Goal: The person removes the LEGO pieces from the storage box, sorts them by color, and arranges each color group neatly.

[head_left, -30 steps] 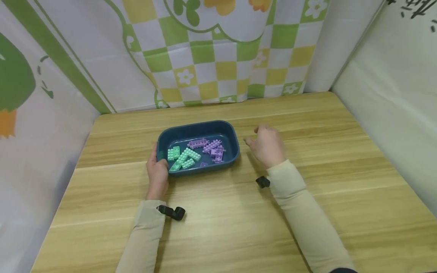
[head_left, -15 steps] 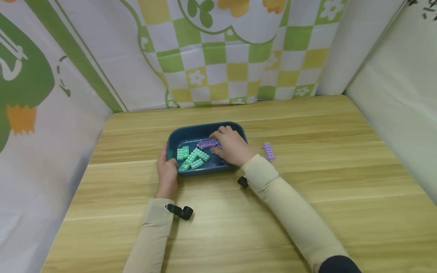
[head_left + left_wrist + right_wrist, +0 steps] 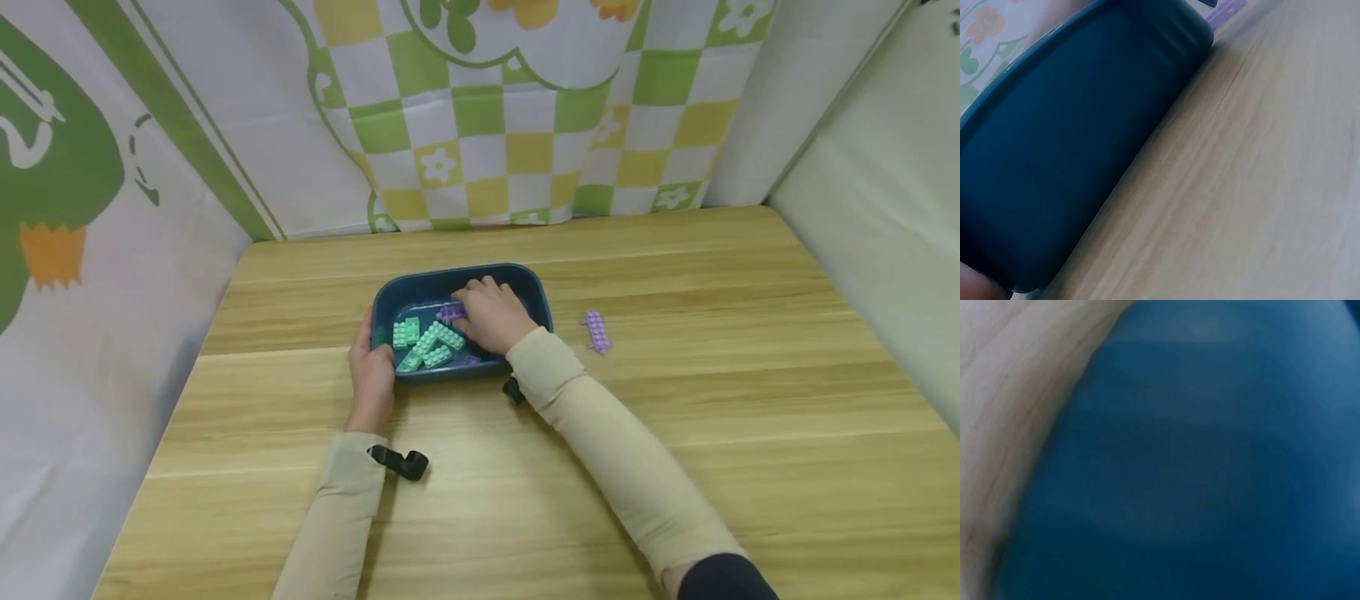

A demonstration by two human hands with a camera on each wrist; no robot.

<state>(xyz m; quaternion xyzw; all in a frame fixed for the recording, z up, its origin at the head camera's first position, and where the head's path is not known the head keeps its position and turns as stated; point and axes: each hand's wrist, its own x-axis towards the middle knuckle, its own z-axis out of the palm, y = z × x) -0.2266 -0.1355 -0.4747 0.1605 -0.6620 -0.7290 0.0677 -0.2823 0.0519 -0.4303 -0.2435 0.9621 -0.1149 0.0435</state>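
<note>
A dark blue plastic tray [image 3: 386, 292] stands on the table with toy building bricks inside. My left hand [image 3: 371, 379] grips its left end, thumb over the rim and fingers along the outside. My right hand [image 3: 495, 315] reaches into the right half, thumb and fingers curled at a purple building brick [image 3: 449, 313], whose right part they hide. Several mint green bricks [image 3: 429, 340] lie in the left half. A small purple piece [image 3: 472, 359] lies by the near wall. Another purple brick [image 3: 597, 332] is on the table right of the tray. The tray's outer wall [image 3: 1072, 137] fills much of the left wrist view.
The wooden table [image 3: 480, 500] reaches back to a green, white and yellow checked cloth [image 3: 510, 150]. White sheets stand at the left and right sides. A black wrist camera [image 3: 405, 461] sits at the left cuff.
A purple brick came to lie on the table as my right hand left that spot. The hand moved left into the tray, then slightly farther left onto another purple brick. The left hand kept its grip.
</note>
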